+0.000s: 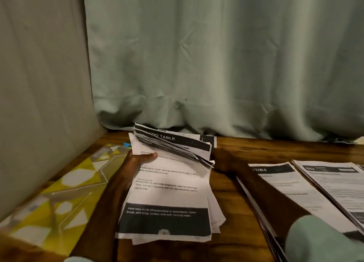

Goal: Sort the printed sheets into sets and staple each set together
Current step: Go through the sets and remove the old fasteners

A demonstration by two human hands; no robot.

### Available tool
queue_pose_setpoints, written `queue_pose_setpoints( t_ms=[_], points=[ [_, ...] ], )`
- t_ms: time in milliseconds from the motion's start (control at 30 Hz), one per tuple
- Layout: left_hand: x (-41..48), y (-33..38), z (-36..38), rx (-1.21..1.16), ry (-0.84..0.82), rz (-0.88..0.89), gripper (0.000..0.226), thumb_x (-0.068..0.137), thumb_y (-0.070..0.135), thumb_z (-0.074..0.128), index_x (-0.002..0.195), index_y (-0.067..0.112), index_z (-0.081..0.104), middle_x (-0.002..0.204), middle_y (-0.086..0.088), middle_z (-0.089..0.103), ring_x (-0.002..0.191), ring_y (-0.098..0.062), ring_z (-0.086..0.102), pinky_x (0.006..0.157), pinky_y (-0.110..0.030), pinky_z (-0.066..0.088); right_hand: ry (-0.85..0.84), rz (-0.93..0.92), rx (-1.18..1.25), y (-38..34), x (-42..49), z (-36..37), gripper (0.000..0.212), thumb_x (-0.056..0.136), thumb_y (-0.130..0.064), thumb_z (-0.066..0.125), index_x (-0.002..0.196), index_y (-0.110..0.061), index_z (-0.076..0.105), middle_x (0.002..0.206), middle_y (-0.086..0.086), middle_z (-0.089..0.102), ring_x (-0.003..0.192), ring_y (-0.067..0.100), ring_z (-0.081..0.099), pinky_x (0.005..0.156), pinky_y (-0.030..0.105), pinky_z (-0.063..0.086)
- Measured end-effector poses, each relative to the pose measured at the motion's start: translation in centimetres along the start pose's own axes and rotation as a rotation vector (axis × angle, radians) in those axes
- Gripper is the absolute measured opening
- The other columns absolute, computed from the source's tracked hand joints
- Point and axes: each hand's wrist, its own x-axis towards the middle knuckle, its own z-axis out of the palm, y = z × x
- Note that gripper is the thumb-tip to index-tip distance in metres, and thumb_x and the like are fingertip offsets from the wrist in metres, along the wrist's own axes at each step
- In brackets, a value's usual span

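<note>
Hanging behind the stack of printed sheets, a pale green curtain closes the far side, its hem bunched on the wooden table. A grey panel closes the side left of the stack. The table extends under the stack and to its right. Bare wood shows between the stack and the curtain, and in a strip directly right of the stack. A yellow patterned mat covers the table left of the stack. Laid-out sheets lie flat in overlapping rows right of the stack, running to the frame edge. The stack is held above the table, its lower sheets splayed and its top sheets fanned upward at the far end. The left hand grasps the stack at its left edge: the thumb presses on the top full page, and the remaining fingers are hidden beneath. The right hand is at the stack's right edge beside the fanned sheets. It is blurred, so finger state cannot be determined. A small blue object lies just left of the stack's far corner.
</note>
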Motion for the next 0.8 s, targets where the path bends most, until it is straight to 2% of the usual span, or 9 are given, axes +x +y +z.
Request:
queue_pose_setpoints(
  t_ms=[133, 267, 367, 433, 533, 600, 633, 733, 800],
  points=[
    [0.0, 0.3, -0.2, -0.009, -0.007, 0.002, 0.05, 0.091, -0.005, 0.06, 0.139, 0.008, 0.057, 0.126, -0.024, 0.069, 0.113, -0.047, 0.067, 0.101, -0.065, 0.049, 0.075, 0.01, -0.261, -1.3, -0.5, 1.5, 0.035, 0.105, -0.018, 0.052, 0.135, -0.003, 0.059, 0.139, 0.019, 0.058, 0.128, 0.035, 0.055, 0.107, 0.042, 0.043],
    [-0.2, 0.4, -0.5, -0.023, -0.032, -0.036, 0.051, 0.089, -0.002, 0.066, 0.137, 0.009, 0.058, 0.126, -0.025, 0.068, 0.111, -0.048, 0.068, 0.095, -0.064, 0.054, 0.085, -0.023, -0.241, -1.3, -0.1, 0.3, 0.039, 0.089, -0.034, 0.059, 0.119, -0.011, 0.07, 0.122, 0.015, 0.068, 0.108, 0.034, 0.065, 0.09, 0.046, 0.055],
    [-0.5, 0.4, -0.3, -0.015, -0.04, -0.056, 0.046, 0.091, -0.004, 0.062, 0.136, 0.009, 0.06, 0.122, -0.023, 0.071, 0.106, -0.043, 0.071, 0.077, -0.05, 0.062, 0.076, 0.03, -0.171, -0.8, 0.8, -1.3, 0.018, 0.082, -0.024, 0.079, 0.097, -0.015, 0.078, 0.098, 0.006, 0.074, 0.088, 0.025, 0.069, 0.08, 0.041, 0.06],
    [-0.9, 0.7, 0.1, -0.007, -0.063, -0.057, 0.043, 0.093, -0.004, 0.059, 0.134, 0.01, 0.061, 0.117, -0.02, 0.074, 0.099, -0.038, 0.074, 0.068, -0.04, 0.063, 0.161, 0.063, -0.091, -0.2, 1.5, -1.8, 0.014, 0.082, -0.024, 0.082, 0.089, -0.016, 0.073, 0.091, 0.003, 0.072, 0.083, 0.022, 0.068, 0.073, 0.036, 0.058],
    [-1.4, 0.9, 0.5, 0.0, -0.088, -0.071, 0.045, 0.088, -0.004, 0.064, 0.129, 0.013, 0.062, 0.113, -0.02, 0.075, 0.096, -0.04, 0.075, 0.074, -0.047, 0.062, 0.136, 0.172, 0.007, 1.5, 2.4, -1.2, 0.035, 0.078, -0.037, 0.085, 0.097, -0.017, 0.062, 0.094, 0.0, 0.063, 0.087, 0.017, 0.062, 0.065, 0.027, 0.051],
    [-1.4, 0.8, 0.4, -0.017, -0.104, -0.104, 0.051, 0.081, -0.003, 0.071, 0.129, 0.013, 0.062, 0.116, -0.024, 0.072, 0.102, -0.047, 0.071, 0.094, -0.061, 0.054, 0.036, 0.217, -0.014, 1.9, 3.0, -0.6, 0.05, 0.073, -0.045, 0.087, 0.107, -0.015, 0.064, 0.106, 0.002, 0.065, 0.094, 0.019, 0.062, 0.072, 0.03, 0.055],
    [-1.6, 0.9, 0.5, -0.026, -0.102, -0.118, 0.05, 0.08, -0.003, 0.07, 0.127, 0.013, 0.063, 0.117, -0.026, 0.072, 0.102, -0.049, 0.071, 0.097, -0.063, 0.051, 0.012, 0.219, -0.036, 2.2, 3.5, -0.4, 0.06, 0.069, -0.049, 0.088, 0.112, -0.014, 0.065, 0.114, 0.005, 0.067, 0.098, 0.021, 0.063, 0.079, 0.035, 0.058],
    [-1.9, 1.1, 0.8, -0.078, -0.116, -0.156, 0.045, 0.084, -0.006, 0.062, 0.127, 0.01, 0.062, 0.114, -0.027, 0.072, 0.096, -0.048, 0.073, 0.078, -0.054, 0.061, -0.087, 0.208, -0.109, 2.2, 4.8, -1.2, 0.08, 0.063, -0.053, 0.089, 0.126, -0.015, 0.058, 0.128, 0.004, 0.058, 0.112, 0.026, 0.058, 0.094, 0.043, 0.055],
    [-1.8, 1.0, 0.7, -0.086, -0.121, -0.176, 0.053, 0.082, -0.007, 0.067, 0.133, 0.007, 0.059, 0.119, -0.028, 0.07, 0.1, -0.049, 0.071, 0.075, -0.053, 0.062, -0.169, 0.244, -0.056, 1.7, 4.7, -2.3, 0.092, 0.05, -0.053, 0.092, 0.128, -0.017, 0.057, 0.126, 0.002, 0.058, 0.112, 0.025, 0.059, 0.096, 0.044, 0.055]
  ],
)
